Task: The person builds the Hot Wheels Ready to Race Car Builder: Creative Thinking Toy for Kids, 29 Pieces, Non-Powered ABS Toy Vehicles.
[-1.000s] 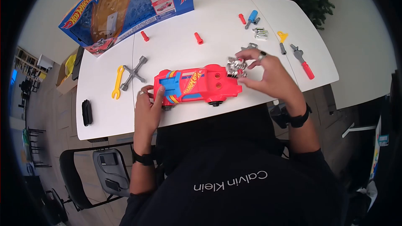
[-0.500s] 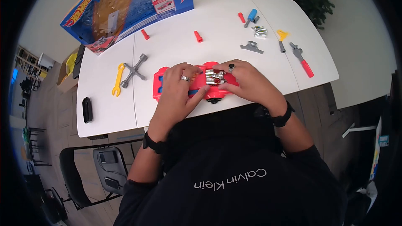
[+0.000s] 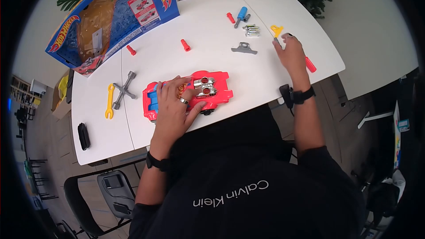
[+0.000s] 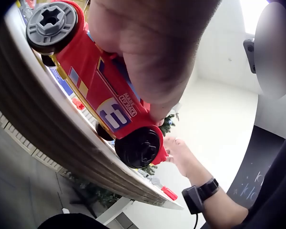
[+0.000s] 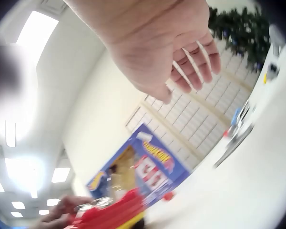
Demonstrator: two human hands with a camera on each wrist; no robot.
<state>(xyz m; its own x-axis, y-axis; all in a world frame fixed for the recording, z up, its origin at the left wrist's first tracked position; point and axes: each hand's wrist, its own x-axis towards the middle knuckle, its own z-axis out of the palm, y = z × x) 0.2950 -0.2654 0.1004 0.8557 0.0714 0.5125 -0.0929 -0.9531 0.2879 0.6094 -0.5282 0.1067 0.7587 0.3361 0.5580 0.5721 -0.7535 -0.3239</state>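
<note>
I saw the left hand (image 3: 172, 102) clamped over the red toy car (image 3: 212, 100) near the close edge of the table (image 3: 155, 57), fingers beside its silver engine piece (image 3: 206, 86). The right hand (image 3: 291, 53) hung empty, fingers apart, near the yellow tool (image 3: 276, 30) and red-handled tool (image 3: 311, 64). A light, level hold seemed wisest, with a low, unhurried reach

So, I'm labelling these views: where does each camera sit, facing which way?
Head: worn there, facing forward and down at the table; left hand, right hand, shirt show.
Left wrist: worn there, facing the side of the red car; both hands show.
Right wrist: worn there, facing the blue box; both hands show, the left partly.
Head and right wrist share the blue box.
</note>
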